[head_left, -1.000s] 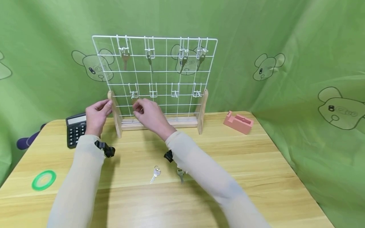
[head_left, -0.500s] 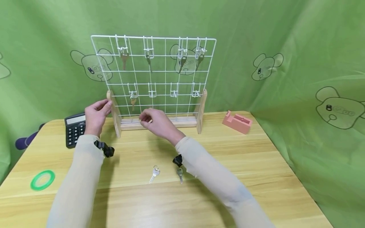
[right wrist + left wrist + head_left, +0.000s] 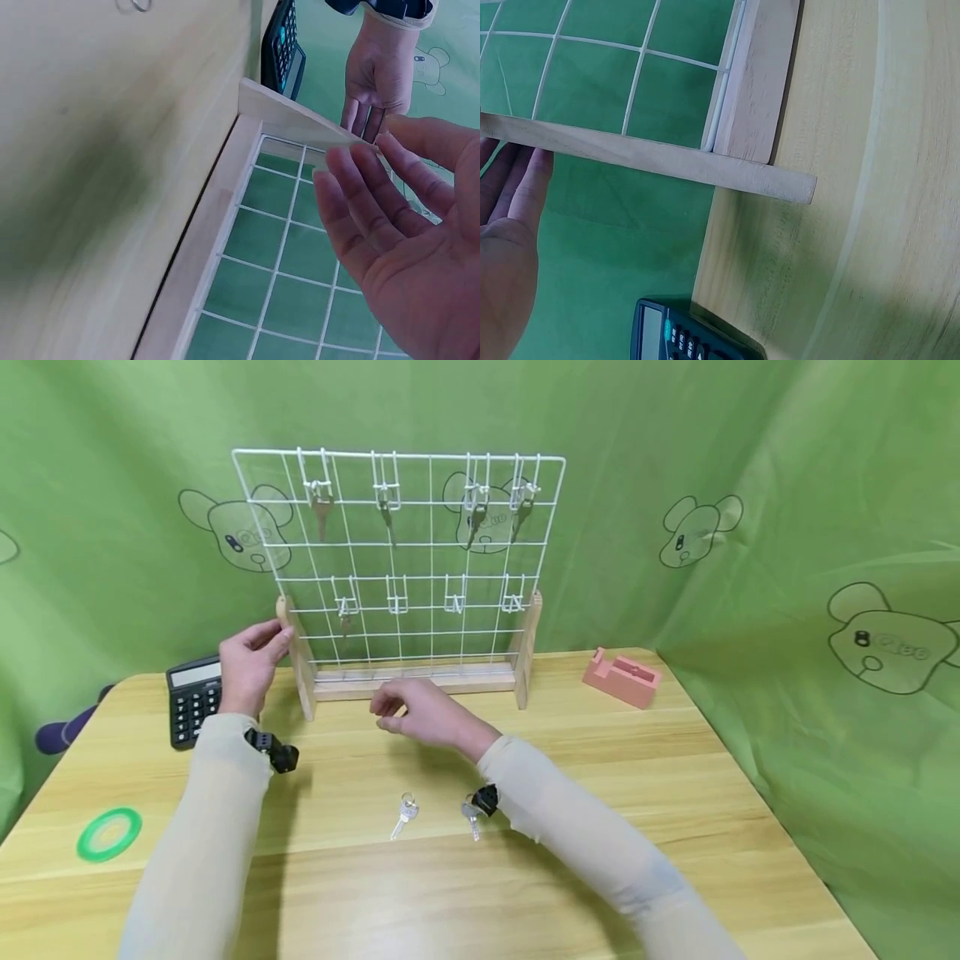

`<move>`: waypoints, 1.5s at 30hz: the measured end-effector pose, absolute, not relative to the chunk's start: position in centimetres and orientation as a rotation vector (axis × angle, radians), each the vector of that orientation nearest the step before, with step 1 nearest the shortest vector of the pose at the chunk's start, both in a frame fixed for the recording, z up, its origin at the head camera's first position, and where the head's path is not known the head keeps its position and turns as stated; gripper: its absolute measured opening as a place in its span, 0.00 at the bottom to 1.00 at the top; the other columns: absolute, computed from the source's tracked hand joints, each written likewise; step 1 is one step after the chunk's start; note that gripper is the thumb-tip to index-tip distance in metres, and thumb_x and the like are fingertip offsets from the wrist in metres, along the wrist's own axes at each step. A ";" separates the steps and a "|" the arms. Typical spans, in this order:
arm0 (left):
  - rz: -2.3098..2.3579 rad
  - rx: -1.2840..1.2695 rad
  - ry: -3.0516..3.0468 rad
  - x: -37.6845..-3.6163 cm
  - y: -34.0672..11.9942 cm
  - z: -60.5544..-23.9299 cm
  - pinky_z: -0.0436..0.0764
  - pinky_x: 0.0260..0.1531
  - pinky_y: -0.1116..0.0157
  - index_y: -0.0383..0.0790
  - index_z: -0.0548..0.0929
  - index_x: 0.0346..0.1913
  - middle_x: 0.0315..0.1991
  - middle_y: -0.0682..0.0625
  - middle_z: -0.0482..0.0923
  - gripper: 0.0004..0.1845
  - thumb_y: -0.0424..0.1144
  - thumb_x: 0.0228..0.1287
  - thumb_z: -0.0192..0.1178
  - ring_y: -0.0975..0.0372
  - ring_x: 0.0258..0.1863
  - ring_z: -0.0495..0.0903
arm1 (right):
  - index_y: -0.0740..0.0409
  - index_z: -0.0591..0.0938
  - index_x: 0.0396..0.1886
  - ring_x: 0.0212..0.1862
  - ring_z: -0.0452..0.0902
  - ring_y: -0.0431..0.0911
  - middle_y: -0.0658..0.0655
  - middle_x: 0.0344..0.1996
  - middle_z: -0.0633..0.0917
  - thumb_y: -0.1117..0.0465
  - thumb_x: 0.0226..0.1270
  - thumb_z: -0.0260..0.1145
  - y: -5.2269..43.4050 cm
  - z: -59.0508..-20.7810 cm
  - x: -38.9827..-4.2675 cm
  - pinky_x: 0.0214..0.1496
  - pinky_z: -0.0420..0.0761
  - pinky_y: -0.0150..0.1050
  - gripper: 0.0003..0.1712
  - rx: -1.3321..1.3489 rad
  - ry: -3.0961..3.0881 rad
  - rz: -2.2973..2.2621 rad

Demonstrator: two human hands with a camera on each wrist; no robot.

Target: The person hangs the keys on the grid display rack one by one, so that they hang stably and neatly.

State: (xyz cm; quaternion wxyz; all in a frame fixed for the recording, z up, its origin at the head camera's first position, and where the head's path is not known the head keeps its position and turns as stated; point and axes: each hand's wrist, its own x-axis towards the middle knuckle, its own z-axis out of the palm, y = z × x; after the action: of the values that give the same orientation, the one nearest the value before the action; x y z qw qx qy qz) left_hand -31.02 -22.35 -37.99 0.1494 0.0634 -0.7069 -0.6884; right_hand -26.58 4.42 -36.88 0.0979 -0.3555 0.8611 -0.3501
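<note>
Since one second ago your right hand [image 3: 420, 712] has come down from the lower row of hooks to the middle of the frame, just above the table [image 3: 675, 793], and the key [image 3: 344, 622] it was holding now hangs on the lower left hook of the wire rack [image 3: 397, 560]. Your right hand holds nothing; its fingers [image 3: 360, 217] are relaxed and a little apart, as the right wrist view shows.

Near you, in the lower centre of the head view, two loose keys lie on the table: one with a ring [image 3: 405, 814], and one [image 3: 471, 817] just beside your right sleeve. At the lower left lies a green tape roll [image 3: 109, 834].

Further back, at the left of the frame, your left hand [image 3: 249, 664] rests with straight fingers [image 3: 526, 180] against the rack's left wooden post [image 3: 294, 652]. A black calculator [image 3: 192, 700] lies beside this hand. At the right stands a pink tape dispenser [image 3: 624, 677]. On the top row of the rack four more keys [image 3: 322, 514] hang.
</note>
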 end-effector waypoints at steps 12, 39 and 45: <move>-1.931 0.190 -2.081 -30.9 -22.4 -37.9 0.81 0.52 0.70 0.31 0.76 0.62 0.60 0.34 0.75 0.26 0.39 0.65 0.67 0.56 0.52 0.79 | 0.63 0.83 0.51 0.48 0.79 0.40 0.57 0.47 0.85 0.67 0.68 0.67 6.8 -38.4 -25.6 0.55 0.80 0.31 0.13 -0.972 2.449 -1.059; -1.901 0.214 -2.122 -31.0 -22.3 -37.9 0.80 0.55 0.69 0.33 0.75 0.64 0.61 0.36 0.74 0.27 0.40 0.66 0.66 0.55 0.56 0.77 | 0.63 0.83 0.48 0.40 0.78 0.36 0.52 0.40 0.85 0.71 0.63 0.69 8.2 -41.3 -23.1 0.47 0.80 0.25 0.13 -0.925 2.346 -0.868; -1.907 0.218 -2.111 -31.0 -22.3 -37.9 0.80 0.55 0.70 0.32 0.75 0.64 0.61 0.36 0.74 0.27 0.40 0.65 0.66 0.56 0.55 0.78 | 0.62 0.84 0.45 0.38 0.78 0.36 0.50 0.37 0.84 0.72 0.61 0.70 7.7 -41.9 -22.9 0.45 0.80 0.24 0.12 -0.926 2.337 -0.825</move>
State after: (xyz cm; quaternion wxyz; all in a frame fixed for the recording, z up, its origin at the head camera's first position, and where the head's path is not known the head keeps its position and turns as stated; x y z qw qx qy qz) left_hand -30.98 -22.33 -37.91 0.1435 0.0755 -0.7323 -0.6614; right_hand -22.90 7.72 -41.88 0.2454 -0.3393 0.8563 -0.3023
